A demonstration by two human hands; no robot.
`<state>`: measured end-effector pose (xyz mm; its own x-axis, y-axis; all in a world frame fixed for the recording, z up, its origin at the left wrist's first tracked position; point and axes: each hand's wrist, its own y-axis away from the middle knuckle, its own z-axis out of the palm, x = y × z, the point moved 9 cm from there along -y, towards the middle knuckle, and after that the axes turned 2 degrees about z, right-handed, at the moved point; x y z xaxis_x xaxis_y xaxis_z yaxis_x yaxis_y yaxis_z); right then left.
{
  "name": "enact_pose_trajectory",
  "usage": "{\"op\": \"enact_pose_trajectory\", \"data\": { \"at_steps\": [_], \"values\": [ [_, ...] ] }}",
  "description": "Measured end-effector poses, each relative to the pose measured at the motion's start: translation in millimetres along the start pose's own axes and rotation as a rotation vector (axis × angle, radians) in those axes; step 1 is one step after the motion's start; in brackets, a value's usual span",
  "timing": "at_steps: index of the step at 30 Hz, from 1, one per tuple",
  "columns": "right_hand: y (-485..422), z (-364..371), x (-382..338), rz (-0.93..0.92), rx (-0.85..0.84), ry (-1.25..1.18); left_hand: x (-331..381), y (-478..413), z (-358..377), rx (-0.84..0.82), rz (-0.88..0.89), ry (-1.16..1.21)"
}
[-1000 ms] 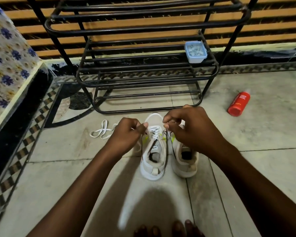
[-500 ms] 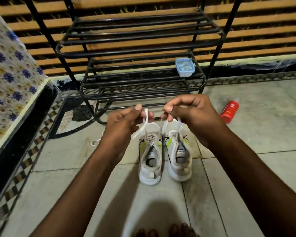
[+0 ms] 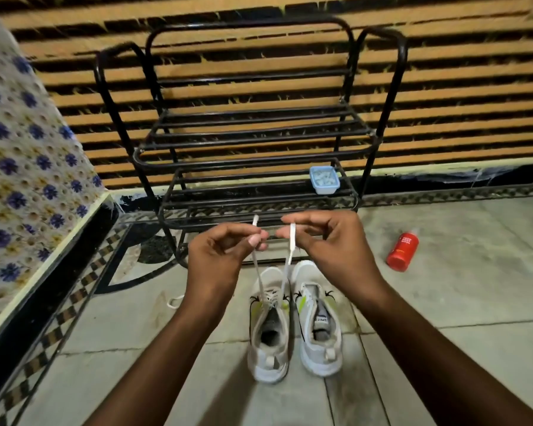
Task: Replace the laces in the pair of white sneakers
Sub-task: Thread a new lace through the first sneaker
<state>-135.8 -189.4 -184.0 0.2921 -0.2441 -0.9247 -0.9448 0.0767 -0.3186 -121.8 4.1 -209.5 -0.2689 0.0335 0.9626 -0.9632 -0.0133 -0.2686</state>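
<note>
Two white sneakers with yellow-green accents stand side by side on the floor, toes away from me. The left sneaker (image 3: 269, 330) has a white lace (image 3: 258, 273) threaded through its front eyelets. Both lace ends rise taut from it. My left hand (image 3: 219, 259) pinches one end and my right hand (image 3: 330, 244) pinches the other, both held above the toes. The right sneaker (image 3: 319, 321) shows no lace. Another loose white lace (image 3: 175, 301) lies on the floor, mostly hidden behind my left wrist.
A black metal shoe rack (image 3: 246, 142) stands just beyond the sneakers against a striped wall, with a small blue box (image 3: 324, 179) on its lower shelf. A red bottle (image 3: 403, 250) lies on the floor at right. A patterned cloth (image 3: 22, 179) covers a ledge at left.
Both hands rose from the left sneaker's eyelets, pulling the two lace ends up and taut. The view tilted upward, showing more of the rack.
</note>
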Motion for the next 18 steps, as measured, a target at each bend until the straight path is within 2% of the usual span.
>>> {"op": "enact_pose_trajectory", "data": {
  "at_steps": [3,8,13,18],
  "values": [
    [-1.7,0.7,-5.6,-0.026,0.054,-0.012,11.2,-1.3,-2.6,0.047,0.011,0.094],
    [-7.3,3.1,-13.5,-0.067,0.103,0.133,29.9,-2.9,-0.9,0.061,0.024,0.119],
    [-6.0,5.3,-23.7,-0.073,0.11,-0.013,47.2,-2.9,-1.6,0.037,0.051,0.118],
    [-4.5,6.5,-29.2,-0.079,0.188,-0.051,52.1,-6.7,-1.1,-0.019,0.059,0.111]
  ]
}}
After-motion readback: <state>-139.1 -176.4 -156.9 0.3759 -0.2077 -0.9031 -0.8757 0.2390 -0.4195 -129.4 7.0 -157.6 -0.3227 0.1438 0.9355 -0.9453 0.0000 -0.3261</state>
